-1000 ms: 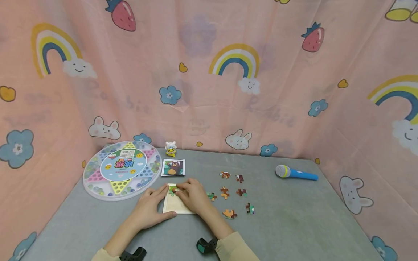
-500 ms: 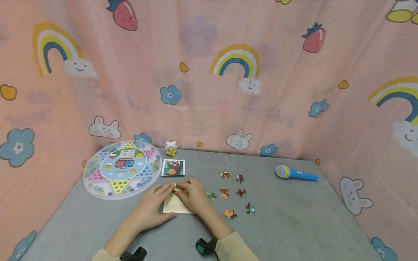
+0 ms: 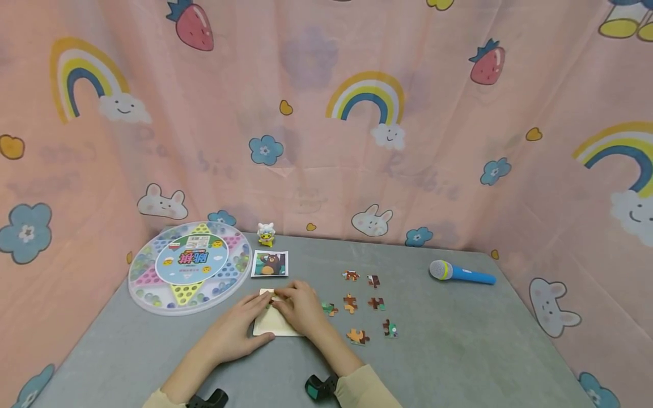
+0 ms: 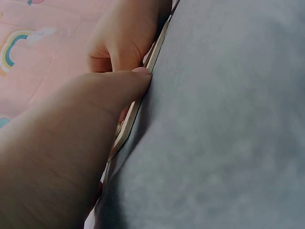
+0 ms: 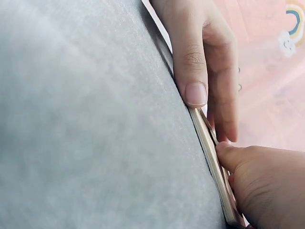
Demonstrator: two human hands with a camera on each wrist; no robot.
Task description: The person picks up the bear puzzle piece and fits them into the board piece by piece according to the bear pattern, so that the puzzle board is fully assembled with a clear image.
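Observation:
A pale wooden puzzle board lies on the table between the two hands. In the head view my left hand rests along its left side, fingers extended toward the upper part and thumb at the near edge. The right wrist view shows that left thumb touching the board's edge. My right hand pinches a small jigsaw piece against the upper part of the board; the fingers mostly hide the piece. Several loose jigsaw pieces with brown, orange and green print lie to the right.
A picture card of a bear lies behind the board, with a small figurine beyond. A round Chinese checkers board lies at the left. At the right is a blue toy microphone. A printed pink curtain closes off the back.
My left fingers have shifted slightly right over the board's upper left. The green printed piece visible there earlier is now mostly covered. The loose pieces have not moved.

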